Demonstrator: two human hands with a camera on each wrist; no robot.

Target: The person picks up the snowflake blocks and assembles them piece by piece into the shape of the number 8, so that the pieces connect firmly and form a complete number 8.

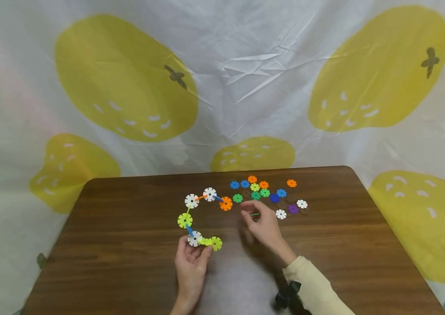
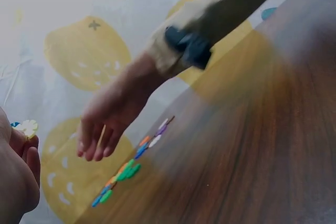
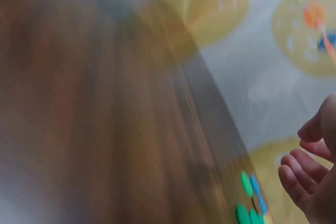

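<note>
My left hand (image 1: 191,267) grips a curved chain of interlocking notched plastic discs by its lower end, around a white disc (image 1: 195,239) and yellow-green discs (image 1: 215,243). From there the chain bends up through white, orange and blue pieces to an orange disc (image 1: 226,203). In the left wrist view, the left hand (image 2: 21,174) has a pale disc (image 2: 27,128) at its fingertips. My right hand (image 1: 259,223) hovers beside the loose discs, its fingers loosely bent. A green sliver (image 1: 255,214) shows through its finger gap; no piece appears in the right hand (image 3: 312,166) in its wrist view.
Several loose discs, among them a purple disc (image 1: 293,209), a white disc (image 1: 302,204) and a far orange disc (image 1: 291,183), lie at the back right of the brown table (image 1: 108,245). A lemon-patterned curtain (image 1: 222,87) hangs behind it.
</note>
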